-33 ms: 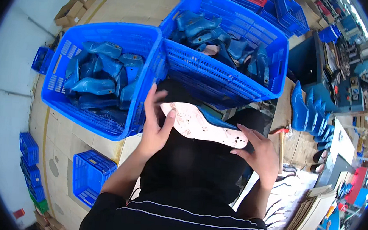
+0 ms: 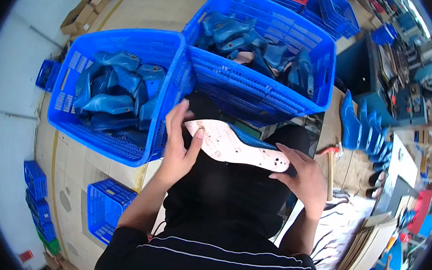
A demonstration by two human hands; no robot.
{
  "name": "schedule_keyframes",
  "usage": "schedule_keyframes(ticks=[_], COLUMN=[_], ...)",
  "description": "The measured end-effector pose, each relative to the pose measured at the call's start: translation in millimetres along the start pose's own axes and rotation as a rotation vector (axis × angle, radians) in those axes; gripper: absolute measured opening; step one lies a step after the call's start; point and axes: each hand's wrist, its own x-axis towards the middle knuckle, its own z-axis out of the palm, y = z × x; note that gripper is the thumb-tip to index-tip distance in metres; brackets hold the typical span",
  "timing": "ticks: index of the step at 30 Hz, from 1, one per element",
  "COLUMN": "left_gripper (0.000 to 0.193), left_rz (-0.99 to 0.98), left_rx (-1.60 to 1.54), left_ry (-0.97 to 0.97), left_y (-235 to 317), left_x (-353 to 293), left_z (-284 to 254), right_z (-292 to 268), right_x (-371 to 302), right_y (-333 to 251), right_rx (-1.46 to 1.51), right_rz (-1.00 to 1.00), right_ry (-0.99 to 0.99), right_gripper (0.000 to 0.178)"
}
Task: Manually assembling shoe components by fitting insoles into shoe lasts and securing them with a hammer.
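A blue shoe last [image 2: 250, 135] lies across above my lap, its sole side turned up toward me. Covering that side is a pale pink insole board [image 2: 220, 144] with small dark holes, several of them clustered at the heel end. My left hand [image 2: 178, 145] steadies the pointed toe end, thumb pressed on the insole board and fingers raised behind the tip. At the heel end, my right hand [image 2: 301, 178] grips the last between thumb and fingers. The last's upper side is mostly hidden beneath the board.
Two large blue crates, one at left [image 2: 170, 45] and one at right [image 2: 328, 67], hold piled blue lasts. More lasts [image 2: 351, 123] stand in a row on the bench to the right, near a red-headed hammer [image 2: 330, 150]. Dark curved strips [image 2: 327, 240] lie on white sheet beside stacked boards [image 2: 361, 250].
The surroundings have shifted slightly in the picture. Both hands keep the same hold on the last.
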Motion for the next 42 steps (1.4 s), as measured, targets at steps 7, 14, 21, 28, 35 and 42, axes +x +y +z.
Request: schedule_keyframes(ticks=[7, 14, 21, 28, 35, 42], left_gripper=[0.071, 0.057, 0.069, 0.071, 0.069, 0.068], left_rz=[0.381, 0.429, 0.427, 0.412, 0.393, 0.376], left_rx=[0.442, 0.471, 0.580, 0.568, 0.567, 0.589], left_ry=[-0.572, -0.727, -0.778, -0.773, -0.780, -0.773], left_y=[53.5, 78.0, 73.0, 70.7, 74.9, 75.1], left_x=[42.1, 54.5, 54.1, 54.5, 54.9, 52.1], left_z=[-20.2, -28.1, -28.2, -28.7, -27.4, -26.8], right_z=[1.8, 21.3, 39.2, 34.0, 81.8, 87.1], right_x=[-1.4, -7.3, -13.8, -12.9, -12.7, -3.7], right_y=[10.5, 51.8, 60.6, 55.5, 90.5, 78.8], right_rx=[0.050, 0.387, 0.589, 0.582, 1.403, 1.365], right_rz=[0.014, -0.163, -0.176, -0.114, -0.031, -0.036], right_ry=[0.023, 0.096, 0.215, 0.172, 0.181, 0.126], right_gripper=[0.071, 0.073, 0.065, 0.063, 0.062, 0.060])
